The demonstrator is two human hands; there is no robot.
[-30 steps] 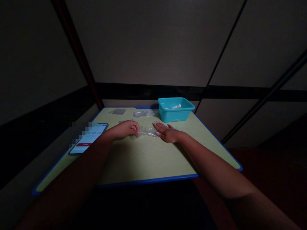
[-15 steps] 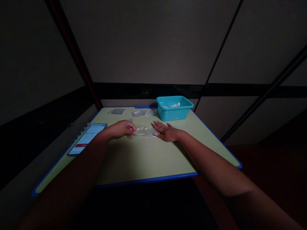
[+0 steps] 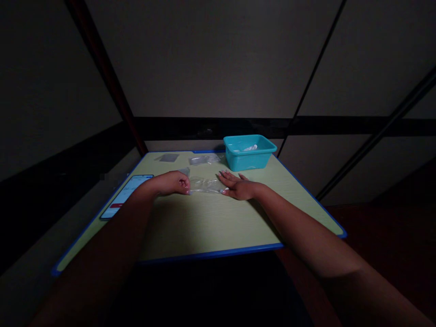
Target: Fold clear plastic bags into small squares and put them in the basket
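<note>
A clear plastic bag (image 3: 205,184) lies on the table between my hands. My left hand (image 3: 176,182) has its fingers curled in a pinch on the bag's left end. Flat on the bag's right end rests my right hand (image 3: 235,185), its fingers spread and palm down. Part of the bag is hidden under the hands. Just beyond my right fingertips stands a turquoise plastic basket (image 3: 251,160) with some clear plastic in it.
Another clear plastic bag (image 3: 205,159) lies farther back on the yellowish, blue-edged table (image 3: 211,227). Some flat greyish pieces (image 3: 169,157) are at the back left. A lit phone (image 3: 126,193) lies by the left edge, partly behind my left forearm. Panelled walls stand behind the table.
The bag's middle looks smoother and a little less glossy. My left hand has shifted slightly left on the bag; my right hand stays spread on it. The view has moved slightly.
</note>
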